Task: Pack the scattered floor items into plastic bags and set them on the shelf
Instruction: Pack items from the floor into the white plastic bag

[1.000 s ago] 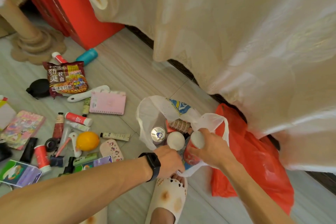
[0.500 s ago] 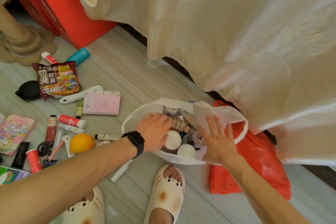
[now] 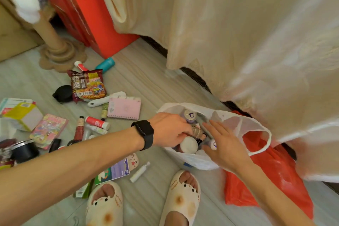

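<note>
Two slippers (image 3: pixel 183 202): cream moulded foam, nearest the camera, toes towards the bags.
Tube (image 3: pixel 140 171): slim white plastic cylinder on the floor (image 3: pixel 146 82), between the slippers and the white bag. Its long axis runs near-left to far-right.
Booklet (image 3: pixel 117 170): glossy printed card, lying flat just left of the tube.
Left hand (image 3: pixel 168 130): reaches into the bag mouth from the left, fingers curled down among the containers. Whether the grip has closed on one cannot be told, as the knuckles hide it.
Right hand (image 3: pixel 227 145): grip released, with fingers straight and palm down over the bag's near-right side.
White bag (image 3: pixel 192 159): thin translucent film, soft-walled, standing on the floor with its mouth open upward.
Contents: white-lidded jar (image 3: pixel 189 145), ribbed bottle (image 3: pixel 197 130) and a can (image 3: pixel 189 115), all rigid, rounded and close-packed.
Red bag (image 3: pixel 266 189): crinkled film, slumped flat, touching the white bag's right side.
Key relation: every unpacked item lies left of the white bag, so the left hand is the nearer. The tube is judged the closest pick, best pinched across its axis.
Notebook (image 3: pixel 124 109): pink, spiral-bound, flat, beyond the left wrist.
Noodle packet (image 3: pixel 87 84): shiny crimped foil, well left of the bag.
Teal bottle (image 3: pixel 106 62): smooth cylinder on its side, farther back.
Curtain (image 3: pixel 238 33): cream draped fabric, hanging behind both bags.
Shelf: not in view.
</note>
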Available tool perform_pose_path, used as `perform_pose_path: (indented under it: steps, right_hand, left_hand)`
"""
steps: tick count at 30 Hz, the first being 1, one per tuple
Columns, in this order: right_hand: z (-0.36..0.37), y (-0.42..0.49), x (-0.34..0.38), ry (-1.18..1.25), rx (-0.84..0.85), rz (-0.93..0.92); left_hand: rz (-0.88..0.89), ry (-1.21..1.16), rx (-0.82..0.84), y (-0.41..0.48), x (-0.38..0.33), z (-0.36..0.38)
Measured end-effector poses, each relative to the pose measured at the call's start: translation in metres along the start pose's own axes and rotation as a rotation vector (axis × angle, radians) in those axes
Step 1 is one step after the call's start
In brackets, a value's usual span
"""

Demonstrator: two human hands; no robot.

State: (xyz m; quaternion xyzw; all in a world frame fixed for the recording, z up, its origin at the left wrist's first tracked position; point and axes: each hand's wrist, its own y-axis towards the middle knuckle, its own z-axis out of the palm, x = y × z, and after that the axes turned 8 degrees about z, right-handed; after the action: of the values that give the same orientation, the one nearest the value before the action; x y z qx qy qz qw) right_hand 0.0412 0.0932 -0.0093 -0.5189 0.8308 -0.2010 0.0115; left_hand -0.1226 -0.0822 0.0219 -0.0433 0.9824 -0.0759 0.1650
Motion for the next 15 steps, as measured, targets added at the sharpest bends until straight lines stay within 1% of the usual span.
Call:
perform_pose_path:
  steps: [2, 3, 4, 5, 7, 8, 10, 13, 15]
  right_hand:
    - [-0.015, -0.005, 0.036, 0.054, 0.000, -0.147]
    - [-0.025, -0.007, 0.057, 0.059, 0.004, -0.213]
    - [-0.034, -0.009, 0.081, 0.058, 0.020, -0.274]
    - [-0.041, -0.010, 0.107, 0.050, 0.046, -0.340]
    - [-0.043, -0.012, 0.158, 0.016, 0.112, -0.487]
    - [-0.040, -0.013, 0.182, -0.001, 0.144, -0.563]
    - [-0.023, -0.015, 0.226, -0.055, 0.221, -0.705]
    - [0.019, -0.017, 0.274, -0.233, 0.323, -0.866]
    - [0.054, -0.018, 0.297, -0.309, 0.364, -0.912]
  left_hand:
    - [-0.083, -0.040, -0.232, -0.042, 0.004, -0.012]
    - [-0.152, -0.037, -0.343, -0.067, 0.011, -0.014]
    - [-0.266, -0.042, -0.424, -0.097, 0.021, -0.008]
    - [-0.422, -0.067, -0.482, -0.131, 0.031, 0.003]
    - [-0.776, -0.157, -0.538, -0.202, 0.043, 0.036]
    - [-0.939, -0.194, -0.532, -0.239, 0.043, 0.058]
    - [-1.189, -0.272, -0.486, -0.304, 0.031, 0.109]
    - [-1.459, -0.433, -0.357, -0.373, -0.004, 0.184]
    - [-1.624, -0.542, -0.266, -0.396, -0.035, 0.220]
